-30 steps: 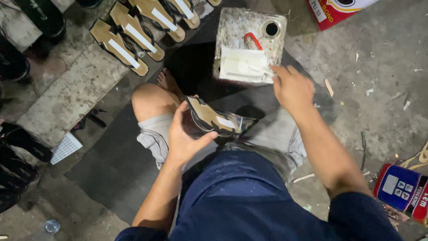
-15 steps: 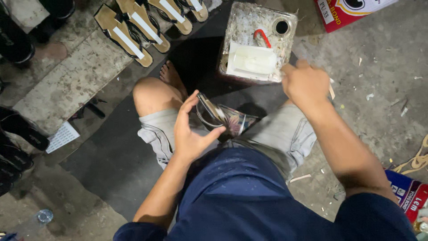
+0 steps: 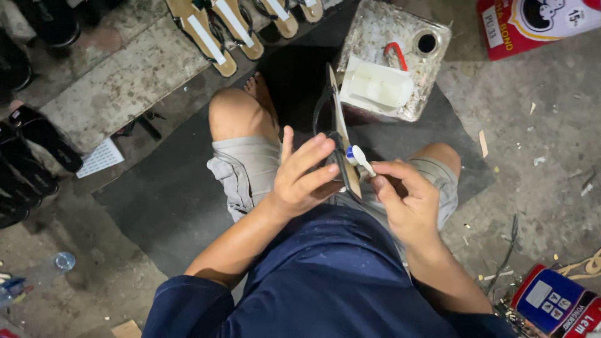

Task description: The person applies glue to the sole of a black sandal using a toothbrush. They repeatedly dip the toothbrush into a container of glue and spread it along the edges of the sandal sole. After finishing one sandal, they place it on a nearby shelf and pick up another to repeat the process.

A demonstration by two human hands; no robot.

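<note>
I sit on the floor with my knees apart. My left hand (image 3: pixel 303 172) holds a sandal (image 3: pixel 338 125) on its edge, tan sole facing right, black straps toward my palm. My right hand (image 3: pixel 404 197) pinches a small white brush with a blue neck (image 3: pixel 360 158), whose tip touches the sole. Just beyond the sandal stands a dirty square metal can (image 3: pixel 391 59) with a white plastic container (image 3: pixel 379 84) and a red handle on its top.
Several finished tan sandals (image 3: pixel 210 34) lie in a row on a concrete slab (image 3: pixel 119 94) at the top left. A red box (image 3: pixel 532 22) sits top right, a blue and red tin (image 3: pixel 554 303) bottom right. Dark shoes (image 3: pixel 37 134) line the left edge.
My right hand left the can top and came back to my lap with the brush. My left hand turned the sandal up on edge.
</note>
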